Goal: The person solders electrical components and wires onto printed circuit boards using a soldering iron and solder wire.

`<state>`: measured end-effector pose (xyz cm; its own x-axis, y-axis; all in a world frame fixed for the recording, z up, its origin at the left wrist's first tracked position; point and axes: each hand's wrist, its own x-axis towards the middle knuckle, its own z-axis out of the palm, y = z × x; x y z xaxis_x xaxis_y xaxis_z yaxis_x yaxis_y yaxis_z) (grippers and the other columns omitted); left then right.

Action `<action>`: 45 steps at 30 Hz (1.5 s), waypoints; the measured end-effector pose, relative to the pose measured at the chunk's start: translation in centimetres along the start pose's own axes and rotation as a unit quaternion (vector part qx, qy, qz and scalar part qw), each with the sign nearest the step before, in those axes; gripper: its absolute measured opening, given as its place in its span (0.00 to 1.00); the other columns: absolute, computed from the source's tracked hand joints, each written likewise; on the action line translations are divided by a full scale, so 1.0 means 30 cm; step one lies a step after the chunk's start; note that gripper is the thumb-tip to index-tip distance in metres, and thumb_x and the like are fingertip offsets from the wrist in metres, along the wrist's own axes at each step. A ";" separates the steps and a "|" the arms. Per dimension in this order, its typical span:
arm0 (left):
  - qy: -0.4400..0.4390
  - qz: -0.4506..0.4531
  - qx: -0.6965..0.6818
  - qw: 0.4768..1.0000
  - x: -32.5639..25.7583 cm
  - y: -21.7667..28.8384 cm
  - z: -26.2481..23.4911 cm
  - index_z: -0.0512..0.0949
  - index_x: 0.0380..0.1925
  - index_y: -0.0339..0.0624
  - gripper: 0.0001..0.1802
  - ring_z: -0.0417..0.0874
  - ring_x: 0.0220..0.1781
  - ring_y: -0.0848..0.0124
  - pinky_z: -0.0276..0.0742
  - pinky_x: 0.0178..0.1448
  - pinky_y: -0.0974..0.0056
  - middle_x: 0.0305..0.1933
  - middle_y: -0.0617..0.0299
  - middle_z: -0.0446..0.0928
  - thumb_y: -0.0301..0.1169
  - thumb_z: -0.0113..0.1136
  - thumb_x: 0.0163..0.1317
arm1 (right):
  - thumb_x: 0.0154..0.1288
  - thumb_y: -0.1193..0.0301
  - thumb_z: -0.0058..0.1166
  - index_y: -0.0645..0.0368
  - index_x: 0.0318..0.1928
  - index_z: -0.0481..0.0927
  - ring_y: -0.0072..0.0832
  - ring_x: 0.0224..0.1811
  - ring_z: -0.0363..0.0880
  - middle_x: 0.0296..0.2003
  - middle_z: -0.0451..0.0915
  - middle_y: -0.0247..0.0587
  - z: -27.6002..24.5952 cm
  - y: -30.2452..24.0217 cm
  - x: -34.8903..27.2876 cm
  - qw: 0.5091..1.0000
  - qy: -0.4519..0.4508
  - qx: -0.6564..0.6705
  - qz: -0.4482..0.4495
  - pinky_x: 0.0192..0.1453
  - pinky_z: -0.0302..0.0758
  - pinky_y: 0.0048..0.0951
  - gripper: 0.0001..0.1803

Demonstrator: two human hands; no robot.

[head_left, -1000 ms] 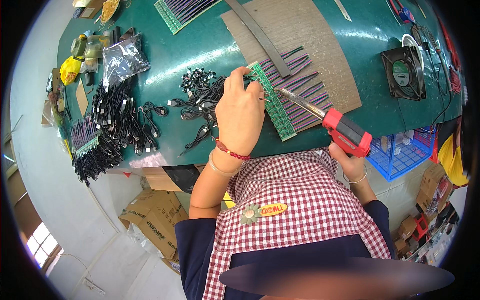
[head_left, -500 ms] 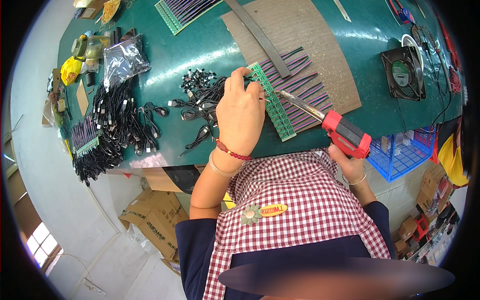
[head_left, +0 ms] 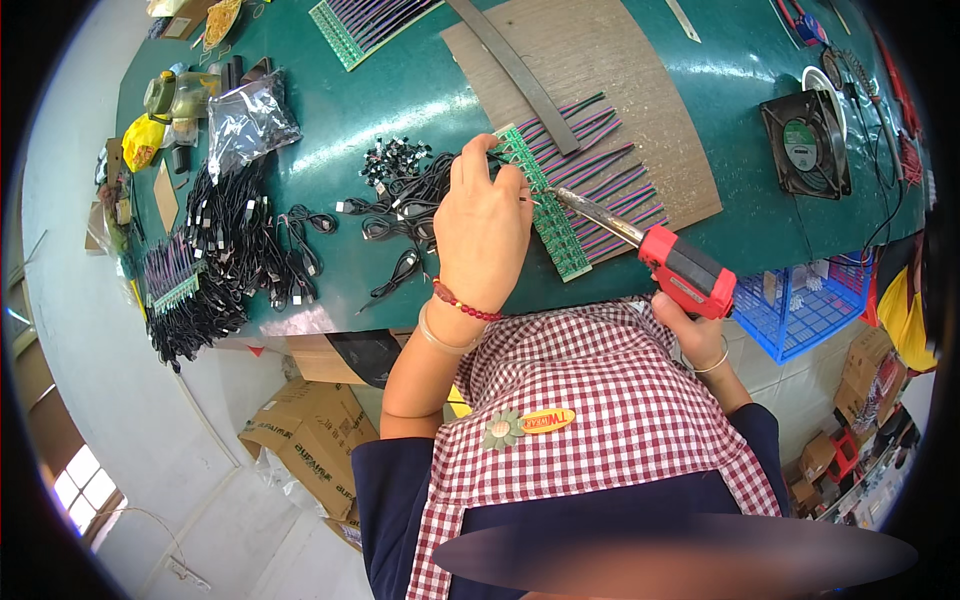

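My right hand [head_left: 695, 328] grips a red and black soldering iron [head_left: 688, 272]. Its metal tip rests at the middle of a long green circuit board [head_left: 545, 208]. Against the board's left edge, my left hand [head_left: 482, 222] is closed in a pinch on a black cable [head_left: 497, 160], mostly hidden behind the fingers; a thin wire end shows beside the thumb. Rows of purple, green and black wires [head_left: 610, 180] run out from the board's right side. These lie on a brown mat [head_left: 680, 165], with a flat grey metal bar [head_left: 515, 72] across them.
Coiled black cables [head_left: 405, 205] lie left of my left hand, with a larger cable bundle [head_left: 235, 225] beyond. Another wired board [head_left: 340, 35] is at the far edge. A black fan [head_left: 803, 147] stands at right, above a blue crate [head_left: 800, 310] beyond the table edge.
The soldering iron and my right hand have shifted slightly to the left. My left hand stays at the board's edge, almost unmoved.
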<state>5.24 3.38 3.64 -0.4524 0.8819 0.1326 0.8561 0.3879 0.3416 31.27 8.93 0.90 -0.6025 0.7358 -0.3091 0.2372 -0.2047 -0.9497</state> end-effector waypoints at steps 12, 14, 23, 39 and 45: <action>-0.022 0.007 0.005 1.000 0.007 -0.001 -0.015 0.78 0.24 0.43 0.03 0.76 0.46 0.60 0.77 0.39 0.62 0.49 0.56 0.71 0.26 0.61 0.47 | 0.55 0.76 0.60 0.64 0.44 0.77 0.20 0.35 0.75 0.35 0.79 0.35 -0.009 0.007 -0.018 0.999 0.009 -0.002 0.041 0.39 0.73 0.23 0.15; -0.023 0.005 0.005 1.000 0.007 0.001 -0.014 0.78 0.24 0.43 0.03 0.76 0.46 0.60 0.77 0.39 0.61 0.49 0.56 0.71 0.26 0.61 0.47 | 0.55 0.76 0.60 0.64 0.44 0.77 0.20 0.35 0.75 0.35 0.79 0.35 -0.002 0.013 -0.013 1.000 0.003 -0.016 0.010 0.39 0.73 0.23 0.14; -0.040 0.017 0.019 0.999 0.017 0.001 -0.021 0.78 0.24 0.42 0.03 0.75 0.48 0.60 0.77 0.40 0.62 0.48 0.56 0.71 0.26 0.61 0.47 | 0.55 0.76 0.61 0.64 0.42 0.78 0.20 0.33 0.76 0.33 0.79 0.34 0.004 0.018 -0.013 0.999 0.005 -0.045 -0.013 0.38 0.73 0.24 0.13; -0.040 0.029 0.026 0.998 0.021 -0.001 -0.019 0.78 0.24 0.42 0.03 0.75 0.47 0.61 0.77 0.40 0.62 0.49 0.55 0.71 0.25 0.60 0.47 | 0.55 0.75 0.61 0.63 0.44 0.77 0.20 0.36 0.75 0.36 0.79 0.34 -0.001 -0.001 -0.013 0.999 0.004 -0.031 0.006 0.41 0.73 0.25 0.15; -0.051 0.019 -0.004 0.998 0.015 -0.005 -0.025 0.77 0.26 0.40 0.04 0.74 0.49 0.58 0.76 0.44 0.61 0.49 0.54 0.71 0.25 0.59 0.48 | 0.59 0.78 0.53 0.69 0.49 0.72 0.19 0.23 0.71 0.25 0.75 0.35 -0.002 0.031 -0.013 0.998 0.003 -0.038 -0.045 0.28 0.69 0.21 0.17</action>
<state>4.72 3.53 4.36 -0.3907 0.9192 0.0497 0.8704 0.3513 0.3450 31.78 8.49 0.13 -0.6192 0.7529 -0.2229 0.2407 -0.0882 -0.9666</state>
